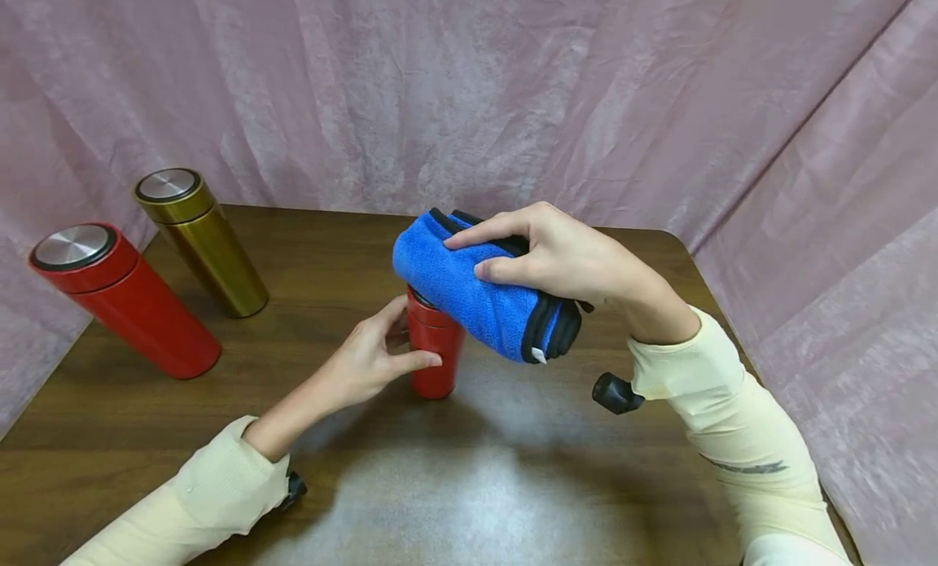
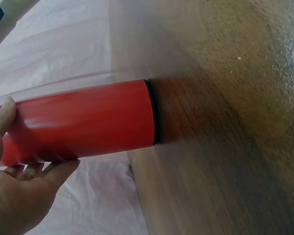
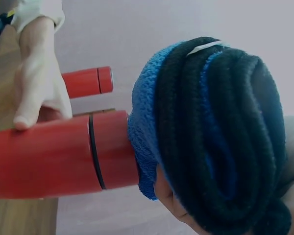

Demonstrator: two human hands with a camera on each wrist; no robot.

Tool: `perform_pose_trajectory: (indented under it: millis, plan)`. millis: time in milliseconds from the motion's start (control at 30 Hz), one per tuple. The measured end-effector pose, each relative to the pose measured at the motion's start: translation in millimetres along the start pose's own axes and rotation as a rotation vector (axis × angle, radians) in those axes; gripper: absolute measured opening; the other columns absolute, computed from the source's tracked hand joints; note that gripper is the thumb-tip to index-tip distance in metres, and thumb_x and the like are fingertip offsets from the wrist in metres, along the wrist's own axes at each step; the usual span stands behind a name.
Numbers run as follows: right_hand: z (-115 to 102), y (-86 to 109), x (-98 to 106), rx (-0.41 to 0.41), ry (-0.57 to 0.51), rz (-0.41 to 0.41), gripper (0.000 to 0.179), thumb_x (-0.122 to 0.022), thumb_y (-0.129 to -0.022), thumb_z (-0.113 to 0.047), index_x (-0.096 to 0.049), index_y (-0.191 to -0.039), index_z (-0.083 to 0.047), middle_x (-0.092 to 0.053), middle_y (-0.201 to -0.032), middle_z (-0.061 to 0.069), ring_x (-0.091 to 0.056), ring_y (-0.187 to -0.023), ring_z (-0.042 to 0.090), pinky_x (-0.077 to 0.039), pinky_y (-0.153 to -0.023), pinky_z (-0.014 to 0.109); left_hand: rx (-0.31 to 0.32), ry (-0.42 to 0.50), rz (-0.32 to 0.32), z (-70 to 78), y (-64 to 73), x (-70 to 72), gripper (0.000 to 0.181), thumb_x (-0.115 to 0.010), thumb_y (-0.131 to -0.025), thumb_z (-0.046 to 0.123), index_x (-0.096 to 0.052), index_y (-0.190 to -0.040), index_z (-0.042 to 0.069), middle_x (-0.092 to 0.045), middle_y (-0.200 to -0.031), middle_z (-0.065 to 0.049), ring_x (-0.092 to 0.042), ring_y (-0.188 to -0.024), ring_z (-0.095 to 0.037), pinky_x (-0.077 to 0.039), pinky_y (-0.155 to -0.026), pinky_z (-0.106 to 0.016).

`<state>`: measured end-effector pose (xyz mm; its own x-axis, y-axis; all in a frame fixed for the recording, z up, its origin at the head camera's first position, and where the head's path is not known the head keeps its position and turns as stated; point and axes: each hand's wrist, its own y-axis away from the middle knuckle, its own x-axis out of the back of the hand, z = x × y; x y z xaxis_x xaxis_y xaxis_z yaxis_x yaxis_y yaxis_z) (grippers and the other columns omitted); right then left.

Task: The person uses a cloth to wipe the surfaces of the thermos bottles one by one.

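A red thermos flask (image 1: 434,369) stands upright on the table, and my left hand (image 1: 370,358) grips its body, thumb on the near side and fingers behind. In the left wrist view the flask's lower body (image 2: 88,122) and black base rim show. My right hand (image 1: 564,252) holds a rolled blue towel (image 1: 469,285) with black edging over the flask's top. The towel covers most of the lid in the head view. In the right wrist view the towel's rolled end (image 3: 215,137) faces the camera, and its blue side meets the flask's top (image 3: 117,152).
At the left of the table (image 1: 352,509) stand another red flask (image 1: 146,313) and a gold flask (image 1: 212,252), both with silver lid tops. Pink curtains (image 1: 469,94) hang behind and to the right of the table. A small black device (image 1: 615,393) sits by the right cuff.
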<state>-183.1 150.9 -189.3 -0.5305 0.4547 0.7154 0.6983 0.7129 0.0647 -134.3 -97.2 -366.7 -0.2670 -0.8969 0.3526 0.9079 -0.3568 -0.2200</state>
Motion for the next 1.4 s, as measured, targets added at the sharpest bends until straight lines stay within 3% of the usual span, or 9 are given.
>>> perform_pose_trajectory:
  millis: [300,467,733,900,1100,1400]
  plan:
    - [10.8,-0.8,12.7,-0.086,0.015,0.033,0.039,-0.066,-0.099,-0.019,-0.069,-0.137,-0.025,-0.065,-0.128,0.012,-0.073,-0.073,0.026,-0.062,-0.063,0.039,-0.019,-0.023,-0.009,0.9,-1.2,-1.4,0.07,-0.084,-0.088,0.008,-0.046,-0.145,0.0,-0.064,-0.133,-0.015,-0.066,-0.117,-0.029,-0.054,-0.101,-0.043]
    - [15.8,7.8,15.4,-0.035,0.092,0.029,0.04,-0.065,-0.099,-0.017,-0.068,-0.138,-0.024,-0.064,-0.13,0.007,-0.071,-0.08,0.024,-0.062,-0.07,0.037,-0.029,-0.032,0.008,0.1,-0.7,-1.9,0.067,-0.085,-0.086,0.008,-0.049,-0.142,0.0,-0.066,-0.129,-0.014,-0.068,-0.115,-0.028,-0.054,-0.1,-0.041]
    - [17.6,22.2,13.2,0.093,0.194,0.038,0.039,-0.063,-0.097,-0.012,-0.071,-0.134,-0.022,-0.065,-0.116,0.002,-0.063,-0.09,0.019,-0.056,-0.077,0.038,-0.032,-0.025,0.023,-1.4,0.8,-1.6,0.064,-0.085,-0.085,0.006,-0.051,-0.139,0.0,-0.067,-0.126,-0.014,-0.068,-0.114,-0.028,-0.054,-0.101,-0.041]
    - [14.4,28.5,10.2,0.108,0.208,0.034,0.04,-0.064,-0.096,-0.011,-0.072,-0.134,-0.022,-0.063,-0.11,0.001,-0.063,-0.088,0.018,-0.056,-0.075,0.036,-0.036,-0.034,0.025,-1.4,1.0,-0.9,0.065,-0.085,-0.085,0.006,-0.051,-0.139,0.0,-0.067,-0.127,-0.014,-0.068,-0.114,-0.029,-0.054,-0.101,-0.042]
    - [6.7,35.5,5.7,0.117,0.199,0.014,0.04,-0.065,-0.096,-0.011,-0.072,-0.133,-0.024,-0.062,-0.118,0.002,-0.064,-0.093,0.02,-0.058,-0.077,0.036,-0.03,-0.024,0.019,-0.9,0.8,-1.1,0.065,-0.085,-0.085,0.005,-0.05,-0.14,0.0,-0.067,-0.127,-0.014,-0.068,-0.114,-0.029,-0.054,-0.1,-0.041]
    - [-8.2,31.7,0.7,0.158,0.208,-0.005,0.042,-0.063,-0.094,-0.01,-0.073,-0.132,-0.024,-0.061,-0.11,0.0,-0.063,-0.093,0.019,-0.057,-0.075,0.035,-0.026,-0.025,0.0,-0.7,1.0,-0.4,0.063,-0.082,-0.088,0.006,-0.049,-0.141,0.002,-0.067,-0.126,-0.014,-0.067,-0.116,-0.029,-0.055,-0.1,-0.041]
